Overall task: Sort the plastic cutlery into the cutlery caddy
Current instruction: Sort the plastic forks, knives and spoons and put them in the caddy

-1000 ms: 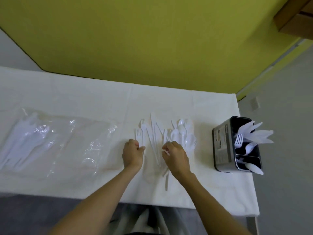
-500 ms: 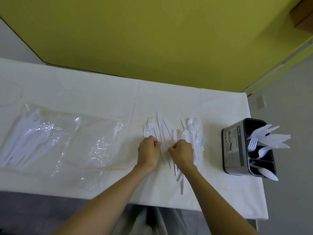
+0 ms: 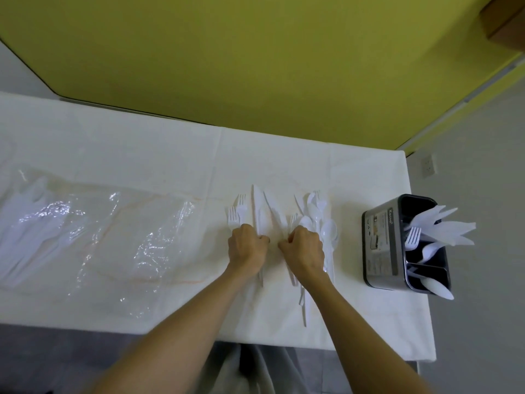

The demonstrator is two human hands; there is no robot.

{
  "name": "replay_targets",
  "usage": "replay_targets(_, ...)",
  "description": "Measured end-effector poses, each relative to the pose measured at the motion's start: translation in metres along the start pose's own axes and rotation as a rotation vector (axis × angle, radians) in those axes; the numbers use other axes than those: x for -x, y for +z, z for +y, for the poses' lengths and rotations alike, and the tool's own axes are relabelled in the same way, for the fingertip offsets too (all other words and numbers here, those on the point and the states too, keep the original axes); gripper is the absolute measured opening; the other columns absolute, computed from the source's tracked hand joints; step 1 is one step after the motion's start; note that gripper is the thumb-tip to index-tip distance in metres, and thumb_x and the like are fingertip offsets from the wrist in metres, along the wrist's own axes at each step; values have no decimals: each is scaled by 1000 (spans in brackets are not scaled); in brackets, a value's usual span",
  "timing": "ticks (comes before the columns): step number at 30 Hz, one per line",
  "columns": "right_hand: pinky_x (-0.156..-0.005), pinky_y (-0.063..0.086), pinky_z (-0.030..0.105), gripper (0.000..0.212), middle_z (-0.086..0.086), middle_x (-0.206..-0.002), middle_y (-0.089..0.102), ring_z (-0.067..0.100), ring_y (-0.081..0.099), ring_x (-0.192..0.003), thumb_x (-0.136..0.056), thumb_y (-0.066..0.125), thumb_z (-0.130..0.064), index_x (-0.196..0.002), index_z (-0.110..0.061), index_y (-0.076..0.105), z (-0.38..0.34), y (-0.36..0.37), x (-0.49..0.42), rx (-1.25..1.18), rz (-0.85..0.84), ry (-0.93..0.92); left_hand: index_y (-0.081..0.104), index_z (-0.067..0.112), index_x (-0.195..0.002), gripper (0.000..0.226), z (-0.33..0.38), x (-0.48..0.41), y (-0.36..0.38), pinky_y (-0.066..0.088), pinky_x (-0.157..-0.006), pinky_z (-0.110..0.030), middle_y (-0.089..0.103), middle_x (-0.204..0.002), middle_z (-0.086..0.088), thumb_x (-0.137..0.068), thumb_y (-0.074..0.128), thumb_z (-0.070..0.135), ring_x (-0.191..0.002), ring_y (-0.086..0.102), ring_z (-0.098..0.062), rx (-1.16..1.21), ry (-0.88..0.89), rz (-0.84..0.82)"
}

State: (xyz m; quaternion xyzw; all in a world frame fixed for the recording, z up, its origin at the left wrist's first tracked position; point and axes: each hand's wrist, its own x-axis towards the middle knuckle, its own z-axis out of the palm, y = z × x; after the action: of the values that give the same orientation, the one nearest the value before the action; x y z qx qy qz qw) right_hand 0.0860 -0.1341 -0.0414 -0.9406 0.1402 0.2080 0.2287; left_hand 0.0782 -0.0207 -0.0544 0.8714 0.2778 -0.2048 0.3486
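Gripping cutlery (image 3: 257, 206): left hand (image 3: 247, 247), right hand (image 3: 306, 250); caddy (image 3: 379, 245) at table (image 3: 369, 322) right edge.

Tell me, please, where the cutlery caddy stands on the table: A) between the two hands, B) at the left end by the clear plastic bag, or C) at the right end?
C: the cutlery caddy stands at the right end of the table, beyond the right hand, with white cutlery in it.

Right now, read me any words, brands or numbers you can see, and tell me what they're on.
Label on the cutlery caddy: a short brand word along one edge, too blurred to quote.
Its smaller print: unreadable.
Nothing else bears text.
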Motion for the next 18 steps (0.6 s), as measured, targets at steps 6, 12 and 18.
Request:
replay_targets(6, -55, 42, 32, 10, 8, -74, 52, 21, 48, -62, -86, 56, -8, -91, -2, 51, -23, -7, -23, -50, -6, -106, 40, 12, -59, 34, -16, 10, -3, 26, -44, -22, 42, -54, 2, -84, 61, 21, -48, 40, -14, 44, 20, 17)
replay_targets(12, -46, 29, 24, 30, 4, -62, 38, 16, 34, -50, -86, 55, -2, -64, -9, 35, -29, 6, -39, 89, -70, -112, 59, 11, -88, 15, -29, 13, -4, 45, -65, -25, 64, -80, -3, -84, 66, 24, -75, 61, -20, 162, 56, -15)
replay_targets(18, -44, 35, 18, 22, 7, -64, 52, 12, 43, -50, -88, 60, -15, -74, -4, 47, -19, -14, -29, -279, -99, -52, 60, 0, -81, 23, -35, 15, -18, 50, -67, -31, 68, -71, -10, -86, 62, 23, -65, 65, -21, 296, 96, -47)
